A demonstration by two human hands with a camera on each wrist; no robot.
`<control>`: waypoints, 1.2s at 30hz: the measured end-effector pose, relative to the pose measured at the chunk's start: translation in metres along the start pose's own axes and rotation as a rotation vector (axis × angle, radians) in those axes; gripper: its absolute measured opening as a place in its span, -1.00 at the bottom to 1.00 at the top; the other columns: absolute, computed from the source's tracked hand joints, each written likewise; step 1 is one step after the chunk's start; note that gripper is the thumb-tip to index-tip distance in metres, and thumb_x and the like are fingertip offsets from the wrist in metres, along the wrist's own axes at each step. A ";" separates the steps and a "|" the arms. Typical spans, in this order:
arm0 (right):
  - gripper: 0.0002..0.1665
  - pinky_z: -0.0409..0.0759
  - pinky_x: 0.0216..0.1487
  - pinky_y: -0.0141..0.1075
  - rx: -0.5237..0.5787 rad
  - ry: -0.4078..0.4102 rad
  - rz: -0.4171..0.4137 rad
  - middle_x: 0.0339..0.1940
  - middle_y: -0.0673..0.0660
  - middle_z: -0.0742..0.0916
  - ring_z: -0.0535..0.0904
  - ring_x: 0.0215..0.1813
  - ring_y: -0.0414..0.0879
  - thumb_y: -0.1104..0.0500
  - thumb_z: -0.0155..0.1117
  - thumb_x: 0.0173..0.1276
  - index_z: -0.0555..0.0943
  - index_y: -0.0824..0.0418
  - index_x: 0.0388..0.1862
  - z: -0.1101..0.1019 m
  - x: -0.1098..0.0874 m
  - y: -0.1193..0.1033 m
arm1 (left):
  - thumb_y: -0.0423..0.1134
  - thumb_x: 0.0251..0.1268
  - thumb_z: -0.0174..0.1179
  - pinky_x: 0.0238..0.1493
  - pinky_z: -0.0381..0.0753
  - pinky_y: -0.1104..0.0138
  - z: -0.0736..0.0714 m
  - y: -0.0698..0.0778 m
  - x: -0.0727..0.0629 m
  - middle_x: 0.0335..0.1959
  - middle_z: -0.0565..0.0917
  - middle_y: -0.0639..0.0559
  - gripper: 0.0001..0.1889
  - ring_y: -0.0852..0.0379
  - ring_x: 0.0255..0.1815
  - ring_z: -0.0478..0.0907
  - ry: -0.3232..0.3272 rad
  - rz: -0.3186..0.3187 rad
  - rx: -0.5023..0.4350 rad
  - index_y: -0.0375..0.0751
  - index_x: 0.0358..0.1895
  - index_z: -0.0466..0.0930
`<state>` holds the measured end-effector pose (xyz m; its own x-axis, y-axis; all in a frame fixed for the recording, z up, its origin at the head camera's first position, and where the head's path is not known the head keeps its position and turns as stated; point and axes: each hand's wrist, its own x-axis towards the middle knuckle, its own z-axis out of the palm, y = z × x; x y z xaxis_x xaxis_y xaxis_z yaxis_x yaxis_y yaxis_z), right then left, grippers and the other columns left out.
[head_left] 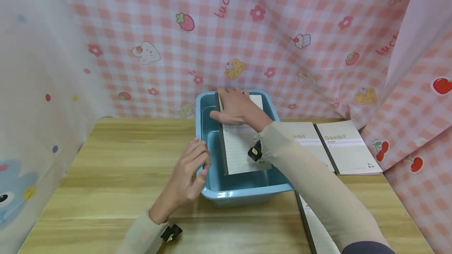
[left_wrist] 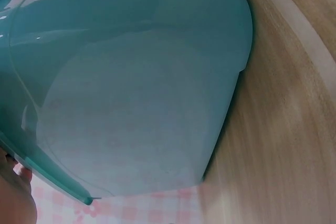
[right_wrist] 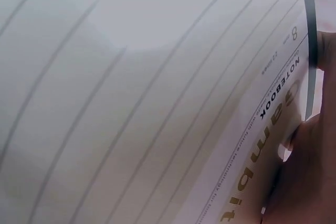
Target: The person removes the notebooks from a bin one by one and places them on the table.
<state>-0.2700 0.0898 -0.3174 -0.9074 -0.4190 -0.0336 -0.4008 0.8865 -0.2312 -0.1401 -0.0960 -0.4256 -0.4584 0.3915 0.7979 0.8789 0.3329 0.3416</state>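
Note:
A blue plastic bin (head_left: 247, 192) stands on the wooden table, and my left hand (head_left: 188, 169) grips its left rim with curled fingers. Its translucent wall (left_wrist: 136, 108) fills most of the left wrist view. Inside the bin's opening, my right hand (head_left: 234, 107) holds a lined "Gambit" notebook (head_left: 243, 144) near its upper end, fingers at the far edge and thumb toward the dark spine. The right wrist view shows the notebook's printed cover (right_wrist: 157, 108) close up, with the hand (right_wrist: 310, 171) at its edge. Whether the notebook touches the bin's bottom is hidden.
Two more notebooks, one at the far right (head_left: 353, 154) and one partly hidden (head_left: 307, 140), lie side by side right of the bin. Another notebook (head_left: 314, 226) lies nearer, under the right forearm. A pink checked curtain (head_left: 212, 50) hangs behind the table (head_left: 134, 167).

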 end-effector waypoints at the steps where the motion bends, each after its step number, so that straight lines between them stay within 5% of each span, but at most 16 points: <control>1: -0.06 0.18 0.43 0.23 -0.002 0.009 -0.004 0.51 0.22 0.43 0.31 0.47 0.25 -0.34 0.04 0.36 0.20 0.09 0.58 -0.005 -0.001 -0.001 | -0.22 0.23 -0.16 0.47 0.26 -0.05 0.000 0.000 0.000 -0.37 0.44 0.05 -0.81 0.06 -0.10 0.39 -0.004 -0.001 0.000 -0.11 -0.50 0.37; 13: -0.17 0.23 0.38 0.17 -0.025 0.122 -0.049 0.16 0.14 0.59 0.40 0.25 0.13 -0.29 0.02 0.27 0.30 0.09 0.43 -0.068 -0.009 -0.023 | -0.25 0.10 -0.17 0.38 0.31 -0.12 0.004 0.000 0.001 -0.41 0.42 0.04 -0.87 0.05 -0.17 0.37 0.036 0.045 0.001 -0.10 -0.53 0.32; 18: -0.42 0.27 0.13 0.01 -0.021 0.181 -0.084 -0.15 0.12 0.54 0.42 -0.02 0.08 -0.22 0.07 0.26 0.35 0.08 0.12 -0.096 -0.020 -0.023 | -0.24 0.14 -0.17 0.42 0.29 -0.10 0.005 0.001 0.000 -0.39 0.44 0.03 -0.85 0.05 -0.15 0.39 0.035 0.032 -0.013 -0.10 -0.53 0.33; 27: -0.46 0.18 0.18 0.06 -0.058 0.240 -0.078 -0.06 0.14 0.57 0.37 0.08 0.13 -0.22 0.07 0.22 0.40 0.09 0.04 -0.132 -0.044 -0.002 | -0.24 0.18 -0.16 0.44 0.28 -0.09 0.002 0.001 0.002 -0.39 0.45 0.02 -0.84 0.04 -0.13 0.39 0.030 0.034 -0.012 -0.10 -0.52 0.34; 31: -0.41 0.15 0.13 0.07 -0.087 0.247 -0.057 0.05 0.17 0.60 0.34 0.13 0.18 -0.22 0.07 0.22 0.40 0.11 0.11 -0.138 -0.053 0.015 | -0.26 0.11 -0.16 0.45 0.28 -0.10 0.000 0.000 0.002 -0.40 0.44 0.03 -0.88 0.05 -0.14 0.39 0.025 0.032 -0.004 -0.10 -0.52 0.33; 36: -0.47 0.15 0.04 0.04 -0.146 0.274 -0.049 -0.05 0.20 0.62 0.32 0.02 0.19 -0.18 0.05 0.22 0.39 0.13 0.02 -0.136 -0.067 0.042 | -0.26 0.09 -0.16 0.42 0.29 -0.12 0.000 0.000 0.001 -0.40 0.44 0.04 -0.89 0.05 -0.14 0.38 0.012 0.023 -0.001 -0.09 -0.52 0.32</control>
<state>-0.2429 0.1817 -0.1931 -0.8789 -0.4113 0.2416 -0.4412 0.8935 -0.0837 -0.1408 -0.0954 -0.4244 -0.4360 0.3887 0.8117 0.8896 0.3225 0.3234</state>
